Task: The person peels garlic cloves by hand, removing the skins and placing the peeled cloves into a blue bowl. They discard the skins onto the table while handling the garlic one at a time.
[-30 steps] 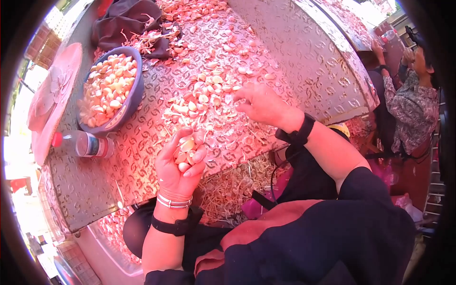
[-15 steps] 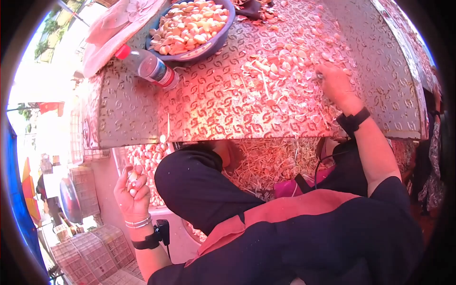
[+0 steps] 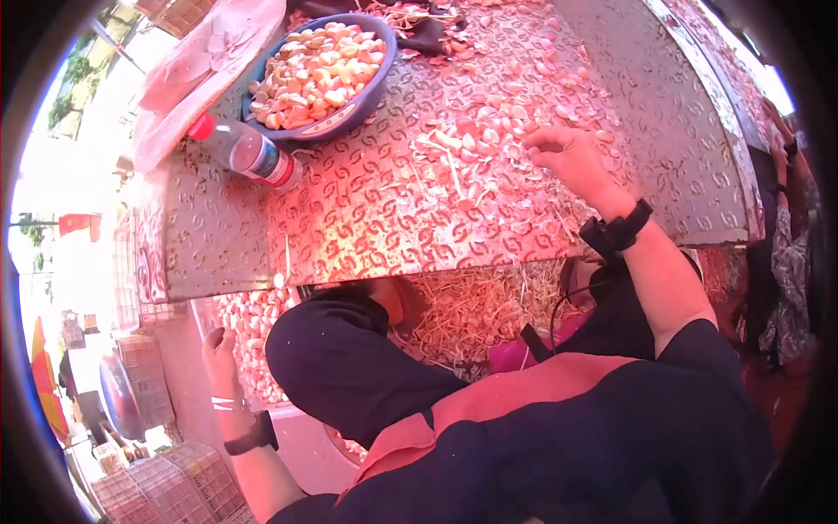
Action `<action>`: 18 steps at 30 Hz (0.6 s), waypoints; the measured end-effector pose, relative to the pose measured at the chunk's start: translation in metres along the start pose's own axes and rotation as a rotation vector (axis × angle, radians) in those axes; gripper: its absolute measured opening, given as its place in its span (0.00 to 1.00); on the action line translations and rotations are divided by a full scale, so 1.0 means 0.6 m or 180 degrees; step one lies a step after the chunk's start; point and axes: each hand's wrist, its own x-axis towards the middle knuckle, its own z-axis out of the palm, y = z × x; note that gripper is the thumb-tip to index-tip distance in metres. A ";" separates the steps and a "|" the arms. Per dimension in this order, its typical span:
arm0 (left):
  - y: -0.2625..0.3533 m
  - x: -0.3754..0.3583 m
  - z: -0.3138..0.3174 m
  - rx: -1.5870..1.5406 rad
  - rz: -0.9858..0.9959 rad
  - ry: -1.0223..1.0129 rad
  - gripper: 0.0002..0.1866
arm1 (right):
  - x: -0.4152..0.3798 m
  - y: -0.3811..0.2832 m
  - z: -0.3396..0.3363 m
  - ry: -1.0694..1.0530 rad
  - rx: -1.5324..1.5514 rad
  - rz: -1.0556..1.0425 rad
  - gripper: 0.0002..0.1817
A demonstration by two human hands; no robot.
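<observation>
My right hand [image 3: 572,164] hovers over the right side of a loose pile of pale cloves [image 3: 476,140] on the patterned metal table [image 3: 367,205]. Its fingers are bent, with a gap between thumb and forefinger, and nothing shows in them. My left hand [image 3: 220,360] is below the table's left front corner, beside a container of many cloves [image 3: 253,336]. It is seen edge-on, its fingers partly hidden, and no clove is visible in it. A blue basin [image 3: 371,100] heaped with peeled cloves [image 3: 319,70] stands at the table's back left.
A red-capped bottle [image 3: 262,160] lies near the basin, beside a pink hat [image 3: 188,70]. Peel and dry stalks [image 3: 476,310] cover the ground between my legs. Plastic crates [image 3: 170,480] stand at lower left. Another person's arm [image 3: 779,127] shows at far right.
My left hand has turned edge-on and dropped slightly; the cloves seen in it earlier no longer show. My right hand's fingers have spread from a closed grip. The view has shifted, moving the table leftward.
</observation>
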 end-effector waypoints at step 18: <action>0.359 -0.212 0.478 -0.0782 0.2610 -0.3183 0.06 | -0.080 -0.076 0.054 -0.0811 0.0603 -0.0109 0.23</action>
